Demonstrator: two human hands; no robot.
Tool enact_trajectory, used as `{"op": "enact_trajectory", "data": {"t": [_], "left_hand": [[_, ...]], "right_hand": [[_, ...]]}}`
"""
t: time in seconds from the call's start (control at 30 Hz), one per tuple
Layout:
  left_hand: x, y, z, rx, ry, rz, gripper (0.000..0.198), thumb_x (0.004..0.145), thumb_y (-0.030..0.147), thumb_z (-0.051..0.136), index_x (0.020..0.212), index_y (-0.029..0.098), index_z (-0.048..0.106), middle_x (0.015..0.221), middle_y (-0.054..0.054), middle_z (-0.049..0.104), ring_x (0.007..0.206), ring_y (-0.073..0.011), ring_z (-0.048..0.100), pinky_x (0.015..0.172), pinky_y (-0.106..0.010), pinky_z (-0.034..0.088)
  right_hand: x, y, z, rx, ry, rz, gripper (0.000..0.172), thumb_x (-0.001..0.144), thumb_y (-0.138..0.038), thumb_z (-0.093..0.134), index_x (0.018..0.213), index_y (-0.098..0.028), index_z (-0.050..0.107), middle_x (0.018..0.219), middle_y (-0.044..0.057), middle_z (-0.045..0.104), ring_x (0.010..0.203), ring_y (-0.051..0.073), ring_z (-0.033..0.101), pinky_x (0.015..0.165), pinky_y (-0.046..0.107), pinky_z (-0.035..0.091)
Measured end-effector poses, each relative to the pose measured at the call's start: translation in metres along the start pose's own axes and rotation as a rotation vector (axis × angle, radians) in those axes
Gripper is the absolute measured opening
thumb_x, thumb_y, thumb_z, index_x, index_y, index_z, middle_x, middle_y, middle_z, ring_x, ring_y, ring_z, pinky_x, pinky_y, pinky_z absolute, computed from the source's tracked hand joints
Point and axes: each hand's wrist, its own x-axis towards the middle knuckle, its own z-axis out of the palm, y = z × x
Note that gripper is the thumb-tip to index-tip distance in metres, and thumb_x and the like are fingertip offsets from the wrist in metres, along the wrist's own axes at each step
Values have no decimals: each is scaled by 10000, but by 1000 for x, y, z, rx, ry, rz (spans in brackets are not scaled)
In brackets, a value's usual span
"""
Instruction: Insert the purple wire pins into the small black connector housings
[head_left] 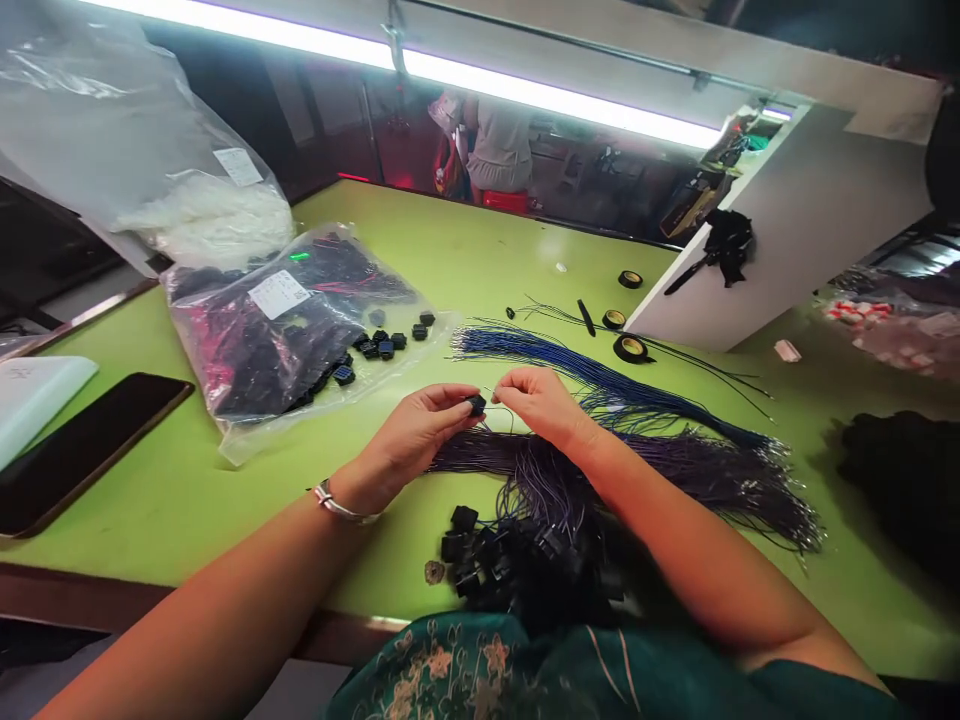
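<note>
Two hands up over the table: left hand [420,425] pinched shut on one small black connector [476,404], right hand [540,400] pinched on a thin wire [491,392] right at that connector. Three tape rolls [631,348] far right, two wire bundles, blue bundle [600,380] and purple bundle [637,470], fanned beneath. One phone [82,445] lying left. Lime-green table [187,490], bright strip light [525,95] overhead, dim workshop behind. Heap of wired black connectors [517,565] at near edge; clear bag [277,330] stuffed with more, several loose connectors [390,340] beside it
</note>
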Motion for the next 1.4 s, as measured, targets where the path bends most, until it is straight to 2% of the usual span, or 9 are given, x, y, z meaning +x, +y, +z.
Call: {"op": "enact_trajectory", "data": {"t": [0.37,0.57,0.7,0.87,0.93,1.03,1.13,1.27,1.4], "left_hand": [[6,-1,-3,-30,-12,-102,243,685,100,769,921,139,726,873,-57,739,779,-109,682,797,-197,537],[6,-2,-3,-5,-15,-100,243,687,127,773,925,153,731,886,-53,740,808,-112,680,831,-211,521],[4,-4,1,86,1,-16,249,647,183,805,887,166,742,870,-52,745,795,-136,679,849,-275,517],[-1,0,4,459,9,184,225,670,231,783,886,174,759,894,-60,748,810,-164,665,817,-288,509],[-1,2,4,517,-7,208,220,674,238,781,884,176,762,888,-59,751,812,-166,663,817,-289,511],[0,1,3,484,-28,189,242,655,249,797,883,176,761,882,-60,756,802,-170,671,824,-307,521],[2,-3,1,377,1,174,267,628,240,820,879,174,758,867,-59,758,793,-171,683,837,-321,527],[5,-8,-1,203,32,143,273,621,215,827,881,181,751,837,-39,756,775,-149,691,836,-296,525],[7,-9,-4,160,28,113,274,625,208,828,884,173,745,834,-31,752,767,-135,692,826,-273,524]], "right_hand": [[-12,8,4,-1,-73,13,173,744,-216,499,642,-145,621,498,-50,438,500,79,357,492,227,252],[-12,11,5,41,-115,30,177,724,-192,492,622,-142,627,499,-51,435,501,76,353,494,226,249],[-12,10,5,81,-132,106,173,701,-191,490,604,-143,624,479,-55,418,491,78,337,491,230,246],[-9,11,3,169,-175,110,159,670,-175,478,585,-143,609,517,-41,476,535,85,395,522,219,296],[-9,11,4,176,-181,94,154,672,-165,481,584,-141,605,522,-41,480,535,80,398,519,212,302],[-10,10,7,203,-162,103,138,696,-175,504,589,-145,586,482,-59,436,477,64,369,473,198,286],[-13,8,10,282,-129,180,146,749,-252,523,649,-161,577,433,-83,388,376,58,341,388,194,261],[-15,7,11,298,-18,206,100,716,-249,574,676,-158,574,532,-47,512,390,60,425,354,182,336],[-14,11,14,240,50,159,68,684,-212,571,695,-149,593,581,-22,567,438,62,449,388,176,362]]}}
